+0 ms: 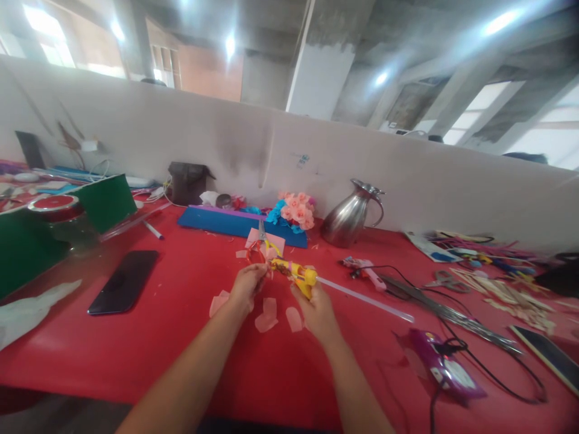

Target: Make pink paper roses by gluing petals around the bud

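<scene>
My right hand grips a yellow glue gun with a long clear glue stick sticking out to the right. The gun's nozzle points left toward my left hand, which pinches a small pink paper piece at its fingertips. Both hands hover over the red table. Loose pink paper petals lie under and between my hands. Scissors with red and yellow handles rest on pink paper just beyond my hands.
A black phone lies at the left. A blue board holds pink and blue paper flowers. A steel jug stands at the back. A pink glue gun, wires, sticks and a purple device crowd the right.
</scene>
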The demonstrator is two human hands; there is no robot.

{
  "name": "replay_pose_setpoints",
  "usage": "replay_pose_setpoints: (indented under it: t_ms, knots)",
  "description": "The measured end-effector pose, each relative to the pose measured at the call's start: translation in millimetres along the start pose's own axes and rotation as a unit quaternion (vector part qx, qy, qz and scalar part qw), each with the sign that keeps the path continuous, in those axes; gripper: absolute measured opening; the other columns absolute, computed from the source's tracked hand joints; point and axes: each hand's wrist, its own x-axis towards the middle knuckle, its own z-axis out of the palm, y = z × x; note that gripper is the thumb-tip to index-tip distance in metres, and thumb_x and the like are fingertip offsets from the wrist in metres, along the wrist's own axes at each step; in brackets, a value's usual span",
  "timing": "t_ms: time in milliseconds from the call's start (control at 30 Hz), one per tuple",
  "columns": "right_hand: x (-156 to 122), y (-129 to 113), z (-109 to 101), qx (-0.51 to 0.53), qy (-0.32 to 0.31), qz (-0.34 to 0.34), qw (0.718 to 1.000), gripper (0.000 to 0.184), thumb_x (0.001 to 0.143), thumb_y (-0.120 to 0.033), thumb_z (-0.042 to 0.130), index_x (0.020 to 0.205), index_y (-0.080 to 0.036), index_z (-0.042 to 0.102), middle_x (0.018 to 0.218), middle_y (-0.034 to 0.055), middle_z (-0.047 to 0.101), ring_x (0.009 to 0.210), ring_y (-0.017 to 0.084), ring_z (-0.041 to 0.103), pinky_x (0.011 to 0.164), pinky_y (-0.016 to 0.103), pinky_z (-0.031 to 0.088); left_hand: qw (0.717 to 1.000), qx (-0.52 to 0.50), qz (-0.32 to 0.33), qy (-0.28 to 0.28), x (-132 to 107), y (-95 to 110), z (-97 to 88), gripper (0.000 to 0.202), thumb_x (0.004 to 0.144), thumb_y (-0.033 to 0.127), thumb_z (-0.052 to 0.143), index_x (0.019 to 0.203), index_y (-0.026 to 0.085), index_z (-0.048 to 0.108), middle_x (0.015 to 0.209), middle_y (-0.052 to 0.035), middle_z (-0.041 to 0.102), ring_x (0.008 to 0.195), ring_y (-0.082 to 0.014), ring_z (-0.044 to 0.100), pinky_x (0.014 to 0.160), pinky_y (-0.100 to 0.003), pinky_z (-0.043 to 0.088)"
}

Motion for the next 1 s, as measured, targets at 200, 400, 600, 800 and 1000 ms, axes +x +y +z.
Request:
replay_pose_setpoints:
  t_ms: [200, 400, 600, 800, 1000]
  knots:
    - [-1.2, -3.0, -1.8, -0.034, -0.011, 0.01, 0.999, 0.036, 0.082, -0.045, 0.046, 0.1, -0.015, 0.056, 0.083, 0.0088, 0.068, 0.074, 0.024, 0.062, 0.067, 0.032, 0.046, 1.0, -0.003, -0.001, 0.005, -0.5, -0.3, 0.3, 0.018, 0.057, 0.025, 0.07, 0.065, 0.014, 0.059, 0.052, 0.003, 0.054, 0.04, -0.0027, 0.036, 0.042, -0.018, 0.023]
    - [-1.9, -10.0, -3.9, -0.057, 0.0, 0.007, 0.998, 0.035, 0.083, -0.044, 0.045, 0.099, -0.015, 0.057, 0.088, 0.0108, 0.068, 0.081, 0.026, 0.063, 0.069, 0.032, 0.045, 1.0, -0.001, -0.005, 0.01, -3.2, 2.0, 1.1, 0.017, 0.057, 0.024, 0.07, 0.067, 0.013, 0.06, 0.052, 0.003, 0.054, 0.04, -0.003, 0.038, 0.042, -0.018, 0.024]
    - [-3.4, -8.4, -4.4, -0.084, -0.007, -0.007, 0.996, 0.033, 0.083, -0.043, 0.044, 0.092, -0.016, 0.06, 0.084, 0.0105, 0.069, 0.077, 0.025, 0.063, 0.066, 0.032, 0.045, 1.0, 0.001, 0.0, 0.009, -1.1, -0.3, 0.4, 0.02, 0.056, 0.026, 0.071, 0.067, 0.013, 0.061, 0.053, 0.002, 0.055, 0.04, -0.0029, 0.037, 0.041, -0.018, 0.022]
    - [-4.0, -9.7, -6.1, -0.104, 0.009, -0.013, 0.994, 0.036, 0.083, -0.044, 0.042, 0.088, -0.015, 0.062, 0.078, 0.0103, 0.068, 0.071, 0.025, 0.062, 0.062, 0.03, 0.043, 1.0, 0.007, 0.005, 0.001, 3.1, -3.0, -1.9, 0.017, 0.059, 0.025, 0.068, 0.067, 0.014, 0.06, 0.053, 0.0026, 0.054, 0.039, -0.0022, 0.035, 0.04, -0.018, 0.021]
    - [-4.5, -10.2, -6.0, -0.104, 0.004, -0.018, 0.994, 0.034, 0.084, -0.043, 0.042, 0.089, -0.015, 0.061, 0.077, 0.0095, 0.068, 0.071, 0.025, 0.062, 0.063, 0.03, 0.043, 1.0, 0.01, 0.007, -0.004, 3.7, -3.2, -2.5, 0.02, 0.058, 0.028, 0.07, 0.067, 0.014, 0.06, 0.054, 0.0027, 0.055, 0.039, -0.0021, 0.035, 0.04, -0.018, 0.019]
